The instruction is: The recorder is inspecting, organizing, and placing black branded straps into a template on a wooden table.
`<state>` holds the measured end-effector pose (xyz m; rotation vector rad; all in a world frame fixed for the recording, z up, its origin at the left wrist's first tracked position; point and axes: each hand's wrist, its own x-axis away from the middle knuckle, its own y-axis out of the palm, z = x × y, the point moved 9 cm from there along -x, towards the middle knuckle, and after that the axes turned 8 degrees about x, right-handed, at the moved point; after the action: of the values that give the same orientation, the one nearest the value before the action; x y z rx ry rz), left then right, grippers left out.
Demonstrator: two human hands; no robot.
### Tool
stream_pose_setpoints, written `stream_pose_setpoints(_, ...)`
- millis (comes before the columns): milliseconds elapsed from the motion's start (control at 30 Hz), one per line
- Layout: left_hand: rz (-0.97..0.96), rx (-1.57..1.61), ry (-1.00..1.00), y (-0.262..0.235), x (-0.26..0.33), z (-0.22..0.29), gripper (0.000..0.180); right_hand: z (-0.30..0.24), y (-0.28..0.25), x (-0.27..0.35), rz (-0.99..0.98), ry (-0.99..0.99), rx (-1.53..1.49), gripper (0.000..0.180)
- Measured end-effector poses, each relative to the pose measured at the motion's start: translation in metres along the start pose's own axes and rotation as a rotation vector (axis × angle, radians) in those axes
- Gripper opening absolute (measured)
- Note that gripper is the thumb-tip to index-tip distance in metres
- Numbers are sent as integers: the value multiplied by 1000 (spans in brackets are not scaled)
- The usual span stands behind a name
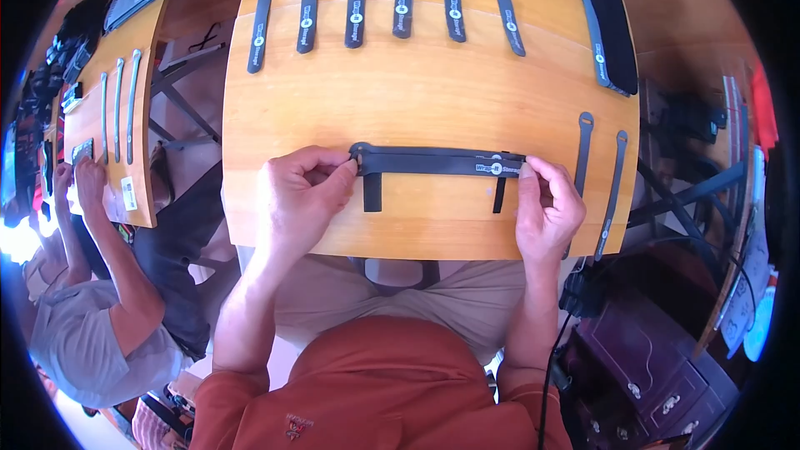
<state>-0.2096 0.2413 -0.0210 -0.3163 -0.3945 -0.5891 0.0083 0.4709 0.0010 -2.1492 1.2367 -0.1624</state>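
Note:
A small bundle of dark grey straps [429,164] lies lengthwise across the near part of the table, with a ring-shaped end at its left. My left hand [302,192] pinches that ring end between thumb and fingers. At the opposite end, my right hand [547,207] pinches the bundle beside a white printed mark. A wide short black strip [372,195] sticks out from under the bundle near my left hand. Closer to my right hand, a narrower black strip [499,195] does the same. The hands hide both tips of the bundle.
Several single straps [403,0] lie in a row along the table's far side. A thick strap stack [612,33] sits far right. Two ring-ended straps [581,158] lie beyond my right hand. At a left-hand table [142,125], a co-worker [108,317] handles something small.

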Motion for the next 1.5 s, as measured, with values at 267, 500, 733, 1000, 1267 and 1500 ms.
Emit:
stream_pose_setpoints(267, -24, 46, -12, 3, -1, -3, 12, 0, -2, -2, 5, 4, 12, 8)
stream_pose_setpoints(500, -28, 27, -10, 2, 0, -4, 11, -3, 0, -1, 3, -7, 46, 8)
stream_pose_setpoints(733, 0, 11, 23, 1, -2, -4, 10, -7, 1, -2, 6, -20, 49, 8)
stream_pose_setpoints(1000, -11, 36, -25, 3, -2, -6, 11, 1, -1, -1, 5, 17, 38, 9)
stream_pose_setpoints(1267, 10, -18, -7, 2, 0, -1, 11, -5, -1, -3, 2, -38, 61, 11)
stream_pose_setpoints(1500, 16, -18, -8, 2, 0, -1, 10, -9, 1, -2, 16, -82, 119, 12)
